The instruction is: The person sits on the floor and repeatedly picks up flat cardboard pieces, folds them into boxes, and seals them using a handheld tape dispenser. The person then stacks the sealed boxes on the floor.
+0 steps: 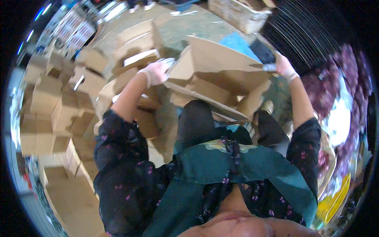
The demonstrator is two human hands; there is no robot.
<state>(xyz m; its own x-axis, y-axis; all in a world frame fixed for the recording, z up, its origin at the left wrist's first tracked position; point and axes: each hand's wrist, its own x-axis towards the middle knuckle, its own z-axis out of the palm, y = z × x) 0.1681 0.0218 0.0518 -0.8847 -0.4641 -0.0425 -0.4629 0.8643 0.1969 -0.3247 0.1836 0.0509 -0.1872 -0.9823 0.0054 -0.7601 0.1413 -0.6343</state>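
An open cardboard box (219, 59) stands tilted in front of my knees, its inside facing up towards me. My left hand (156, 72), in a pale glove with whitish fingertips, grips the box at its left edge. At the far right corner my right hand (282, 65), gloved too, holds the box's edge, its fingers partly hidden. Just beyond those fingers is a dark object (262, 51), too blurred to name. A bright blue sheet or panel (239, 44) shows behind the box's far wall.
Open cardboard boxes (139, 41) stand on the floor ahead and to the left, beside a stack of cartons (46, 94). A large empty-looking carton (71, 201) is at lower left. Purple-filled bags (322, 86) line the right, with a yellow item (333, 201) below. A worn whitish crate (237, 14) sits ahead.
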